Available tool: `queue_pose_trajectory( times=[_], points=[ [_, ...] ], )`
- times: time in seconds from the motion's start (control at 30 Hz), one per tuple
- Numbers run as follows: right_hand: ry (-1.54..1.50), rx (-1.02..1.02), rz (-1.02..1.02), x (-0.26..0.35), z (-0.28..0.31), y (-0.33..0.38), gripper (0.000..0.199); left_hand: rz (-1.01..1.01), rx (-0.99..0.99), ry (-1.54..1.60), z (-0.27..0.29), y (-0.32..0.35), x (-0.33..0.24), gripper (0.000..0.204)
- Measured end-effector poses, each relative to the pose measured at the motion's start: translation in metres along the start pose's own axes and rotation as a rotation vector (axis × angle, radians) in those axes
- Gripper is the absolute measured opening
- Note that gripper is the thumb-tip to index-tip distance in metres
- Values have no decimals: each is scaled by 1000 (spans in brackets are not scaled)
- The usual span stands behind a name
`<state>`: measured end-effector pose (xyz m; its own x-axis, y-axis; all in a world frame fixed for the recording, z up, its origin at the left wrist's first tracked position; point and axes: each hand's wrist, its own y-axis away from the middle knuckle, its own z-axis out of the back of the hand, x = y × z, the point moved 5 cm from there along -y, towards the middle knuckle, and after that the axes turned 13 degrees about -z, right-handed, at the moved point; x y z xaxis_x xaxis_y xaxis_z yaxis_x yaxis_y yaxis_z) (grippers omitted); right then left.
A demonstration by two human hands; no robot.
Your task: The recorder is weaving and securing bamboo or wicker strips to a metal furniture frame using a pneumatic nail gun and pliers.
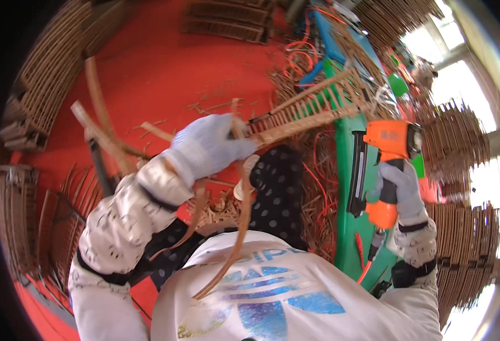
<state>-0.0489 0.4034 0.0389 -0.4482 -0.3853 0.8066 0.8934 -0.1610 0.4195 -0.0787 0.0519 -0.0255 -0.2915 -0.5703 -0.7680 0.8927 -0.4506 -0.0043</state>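
Note:
My left hand [210, 142], in a pale knitted glove, is closed on the near end of a long slatted wooden frame [309, 120]. The frame slants up and to the right, its far end over the green bench. A thin curved wooden strip [242, 227] passes by the fingers of that hand and hangs down across my shirt; whether it is gripped too, I cannot tell. To the right, my gloved right hand [406, 190] grips an orange and black air nail gun [383, 142] by its handle. Its long black magazine stands upright, apart from the frame.
The green bench [344, 238] runs along my right, with a red air hose [365, 273] below the gun. Loose strips [111, 139] stick up at left. Stacked slatted frames [51, 62] line the left, and more stacks [460, 244] the right. Scraps litter the red floor [147, 62].

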Motion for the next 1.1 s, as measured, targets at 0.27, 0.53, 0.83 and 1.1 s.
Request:
queue_pose_trajectory(
  times=[0.27,0.53,0.83,1.1],
  points=[
    [481,-442,-348,-127,94,-135,40,-531,-178,-825,-23,14,-23,47],
    [-39,-382,-242,-172,155,-183,56,-471,-100,-1174,-47,17,-19,57],
    [918,-392,-819,-283,182,-23,106,-290,-243,-234,-20,20,-16,37],
    [889,-528,-781,-264,205,-54,108,-262,-324,168,-12,25,-9,30]
  ],
)
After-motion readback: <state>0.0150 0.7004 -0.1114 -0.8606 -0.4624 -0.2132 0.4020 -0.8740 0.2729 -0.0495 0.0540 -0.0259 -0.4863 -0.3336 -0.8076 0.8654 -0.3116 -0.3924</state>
